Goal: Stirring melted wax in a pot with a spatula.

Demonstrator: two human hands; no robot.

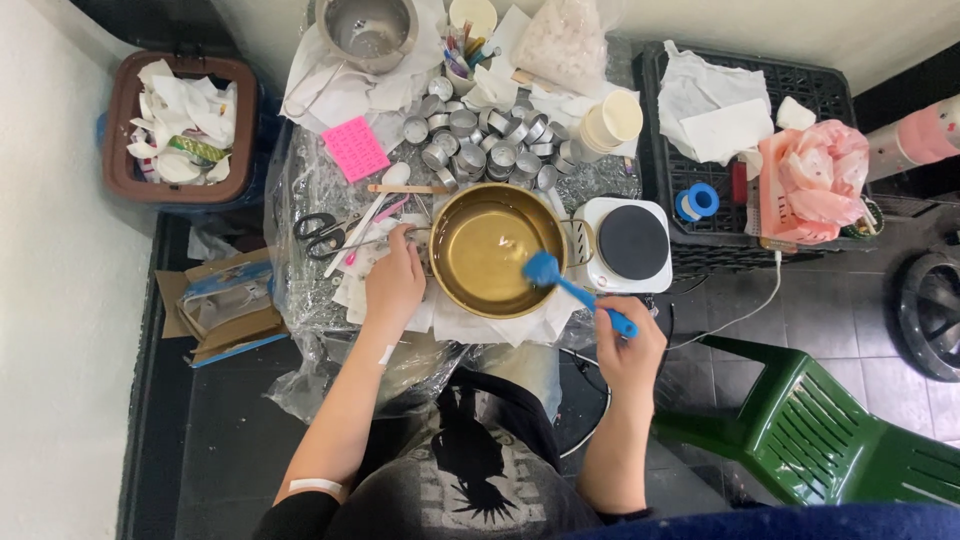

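A round brass-coloured pot (497, 249) stands upright on white paper, holding yellowish liquid. A blue spatula (572, 288) leans over its right rim, its wide head inside the pot just above the liquid, its handle slanting down to the right.

We see hotplate (632, 243) at 3 o'clock of pot (497, 249), scissors (320, 233) at 9, tin cups (485, 140) at 12.
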